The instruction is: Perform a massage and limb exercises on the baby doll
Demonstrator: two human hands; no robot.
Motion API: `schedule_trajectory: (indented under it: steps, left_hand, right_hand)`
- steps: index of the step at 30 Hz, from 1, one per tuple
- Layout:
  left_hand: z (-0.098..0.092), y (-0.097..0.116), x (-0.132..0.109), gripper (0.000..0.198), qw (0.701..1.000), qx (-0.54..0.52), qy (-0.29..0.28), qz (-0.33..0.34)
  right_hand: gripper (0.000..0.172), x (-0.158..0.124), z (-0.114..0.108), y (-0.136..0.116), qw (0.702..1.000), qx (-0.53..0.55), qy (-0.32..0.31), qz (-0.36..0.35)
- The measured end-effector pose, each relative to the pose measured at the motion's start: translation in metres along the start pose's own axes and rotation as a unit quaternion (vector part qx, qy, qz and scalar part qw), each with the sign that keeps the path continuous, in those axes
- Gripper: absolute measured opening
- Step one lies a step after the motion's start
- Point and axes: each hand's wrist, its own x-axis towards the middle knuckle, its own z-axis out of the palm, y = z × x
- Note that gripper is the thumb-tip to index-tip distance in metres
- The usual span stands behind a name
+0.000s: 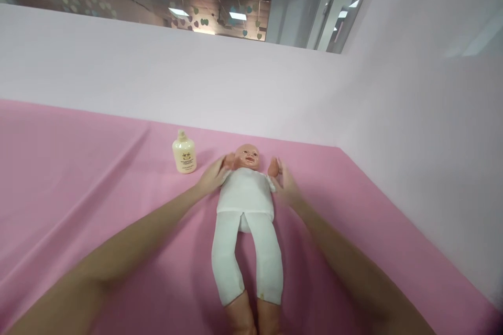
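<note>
A baby doll [245, 191] lies on its back, head toward the wall and legs toward me. Its torso and legs are white fabric; the head, hands and lower legs are flesh-coloured plastic. At the doll's arm on the left of the picture, my left hand [212, 175] is closed round it near the plastic hand [231, 161]. My right hand [287, 186] grips the other arm, thumb at the white cuff and fingers behind the doll's other plastic hand [273, 166]. Both doll arms are bent up beside its head. My fingers are slightly blurred.
A cream pump bottle [184, 154] stands upright left of the doll. Pink cloth [118, 178] covers the surface, with a long fold on the left. White walls [157, 73] rise behind and at the right, and a window [220, 0] is above the back one.
</note>
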Motion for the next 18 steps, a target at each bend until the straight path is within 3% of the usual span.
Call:
schedule_trajectory:
  steps: [2, 3, 5, 9, 12, 14, 16, 18]
  left_hand:
    - [0.007, -0.002, 0.025, 0.045, 0.987, -0.068, 0.072, -0.123]
    - [0.01, -0.004, 0.034, 0.047, 0.983, -0.069, 0.084, -0.15]
    - [0.015, -0.007, 0.046, 0.048, 0.979, -0.072, 0.086, -0.172]
    - [0.014, -0.014, 0.048, 0.052, 0.982, -0.066, 0.068, -0.165]
    - [0.004, -0.018, 0.036, 0.054, 0.986, -0.062, 0.056, -0.144]
    - [-0.005, -0.022, 0.021, 0.053, 0.993, -0.049, 0.035, -0.098]
    - [-0.014, -0.028, 0.0, 0.055, 0.998, 0.042, -0.039, 0.038]
    - [-0.019, -0.033, -0.022, 0.049, 0.973, 0.117, -0.099, 0.172]
  right_hand:
    - [0.078, 0.025, 0.012, 0.012, 0.991, 0.086, 0.039, 0.091]
    - [0.079, 0.036, 0.018, 0.018, 0.981, 0.115, 0.051, 0.145]
    - [0.075, 0.053, 0.028, 0.028, 0.957, 0.139, 0.066, 0.247]
    - [0.065, 0.06, 0.033, 0.036, 0.95, 0.147, 0.068, 0.267]
    - [0.065, 0.045, 0.023, 0.026, 0.963, 0.161, 0.055, 0.207]
    - [0.068, 0.025, 0.01, 0.016, 0.989, 0.129, 0.003, 0.078]
    - [0.068, 0.001, -0.003, 0.005, 0.998, 0.024, -0.043, -0.031]
    - [0.057, -0.021, -0.012, -0.003, 0.982, -0.094, -0.093, -0.138]
